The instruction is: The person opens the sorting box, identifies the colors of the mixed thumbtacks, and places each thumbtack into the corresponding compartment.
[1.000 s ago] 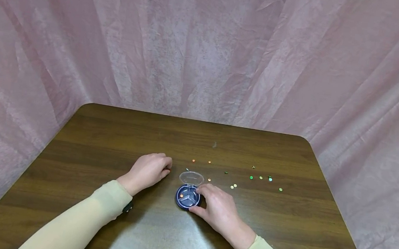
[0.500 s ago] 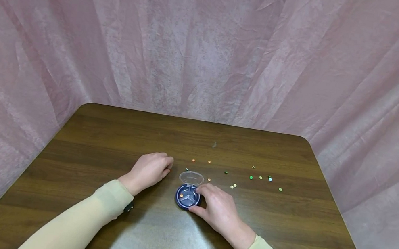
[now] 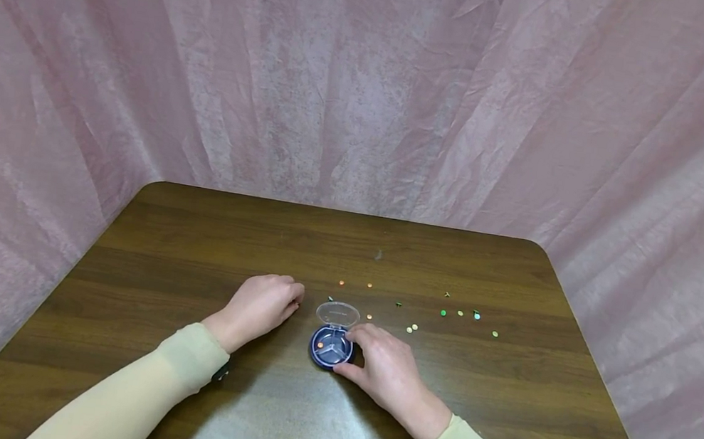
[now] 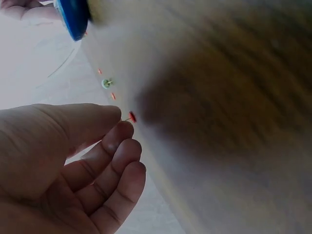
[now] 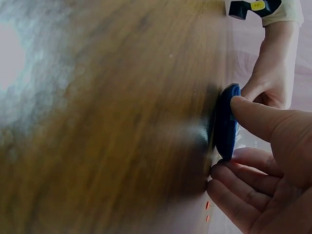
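Observation:
My left hand [image 3: 261, 308] is just left of the round case. In the left wrist view, its thumb and forefinger pinch a red thumbtack [image 4: 132, 117] by the pin, head outward. The case [image 3: 315, 360] is dark blue with a three-way divider, and its clear lid [image 3: 338, 313] is tipped back. One orange thumbtack [image 3: 320, 345] lies in the left compartment. My right hand [image 3: 389, 371] grips the case's right side between thumb and fingers. From the right wrist, the blue case [image 5: 226, 122] shows edge-on, thumb on its rim.
Behind the lid lie orange thumbtacks [image 3: 369, 286]. To the right, green [image 3: 443, 313], yellow [image 3: 414, 327] and pale blue [image 3: 477, 317] thumbtacks are scattered on the brown wooden table [image 3: 229, 228]. A pink curtain [image 3: 351, 105] hangs beyond the far edge.
My left hand has dipped slightly toward the near side, its fingers turning a little downward. The right hand and the case have stayed in place.

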The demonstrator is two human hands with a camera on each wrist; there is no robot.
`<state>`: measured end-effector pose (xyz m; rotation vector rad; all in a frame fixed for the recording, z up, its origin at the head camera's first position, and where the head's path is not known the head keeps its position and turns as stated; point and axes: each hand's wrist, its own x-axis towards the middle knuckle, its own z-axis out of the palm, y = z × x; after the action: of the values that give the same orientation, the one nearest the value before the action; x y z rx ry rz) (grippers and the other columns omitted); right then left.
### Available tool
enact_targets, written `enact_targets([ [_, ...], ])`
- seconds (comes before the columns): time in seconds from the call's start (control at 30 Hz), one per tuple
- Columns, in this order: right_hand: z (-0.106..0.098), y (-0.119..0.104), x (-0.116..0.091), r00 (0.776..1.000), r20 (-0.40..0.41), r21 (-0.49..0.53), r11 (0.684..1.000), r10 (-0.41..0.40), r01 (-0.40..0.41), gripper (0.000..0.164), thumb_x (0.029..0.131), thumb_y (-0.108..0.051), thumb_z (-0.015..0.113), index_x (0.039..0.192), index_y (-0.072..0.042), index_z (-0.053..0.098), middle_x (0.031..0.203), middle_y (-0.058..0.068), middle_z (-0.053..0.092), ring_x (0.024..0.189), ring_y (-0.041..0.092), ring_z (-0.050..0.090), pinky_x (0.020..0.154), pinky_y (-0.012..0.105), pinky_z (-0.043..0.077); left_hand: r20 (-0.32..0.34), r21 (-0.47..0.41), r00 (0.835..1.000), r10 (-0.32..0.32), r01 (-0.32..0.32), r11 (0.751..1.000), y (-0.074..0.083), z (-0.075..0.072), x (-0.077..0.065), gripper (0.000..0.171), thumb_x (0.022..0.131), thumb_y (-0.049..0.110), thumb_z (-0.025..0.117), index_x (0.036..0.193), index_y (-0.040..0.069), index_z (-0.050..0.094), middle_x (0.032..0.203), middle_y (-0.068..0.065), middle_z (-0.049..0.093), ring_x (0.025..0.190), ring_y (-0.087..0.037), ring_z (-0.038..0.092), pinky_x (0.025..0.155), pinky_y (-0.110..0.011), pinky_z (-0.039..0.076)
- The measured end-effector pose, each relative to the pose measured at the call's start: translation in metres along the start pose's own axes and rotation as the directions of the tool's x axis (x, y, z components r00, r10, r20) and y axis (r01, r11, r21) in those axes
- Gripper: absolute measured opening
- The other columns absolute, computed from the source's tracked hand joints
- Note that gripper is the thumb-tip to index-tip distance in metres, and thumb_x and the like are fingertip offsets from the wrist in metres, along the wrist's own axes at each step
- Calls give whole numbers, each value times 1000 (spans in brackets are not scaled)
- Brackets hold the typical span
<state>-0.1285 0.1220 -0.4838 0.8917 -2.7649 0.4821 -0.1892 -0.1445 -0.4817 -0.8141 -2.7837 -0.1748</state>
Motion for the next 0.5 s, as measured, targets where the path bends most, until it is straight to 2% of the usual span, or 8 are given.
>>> enact_targets([
  [0.27, -1, 0, 0, 1000, 3, 1, 1000, 1, -1, 52, 76, -54, 79, 110, -16, 72, 112, -4, 68, 104, 15, 64, 84, 34, 52, -76, -9, 997, -6, 6, 1000, -1, -4, 2, 18, 83, 16, 79, 78, 21, 62, 73, 8, 54, 65, -14, 56, 55, -33, 46],
  [0.5, 1, -1, 0, 1000, 4, -2, 1000, 3, -3, 52, 76, -55, 78, 111, -17, 72, 112, -5, 68, 104, 14, 64, 84, 33, 52, -1, 11, 1000, -9, 9, 1000, -2, 1, 5, 11, 86, 17, 76, 82, 20, 66, 77, 6, 58, 68, -16, 59, 58, -34, 48],
])
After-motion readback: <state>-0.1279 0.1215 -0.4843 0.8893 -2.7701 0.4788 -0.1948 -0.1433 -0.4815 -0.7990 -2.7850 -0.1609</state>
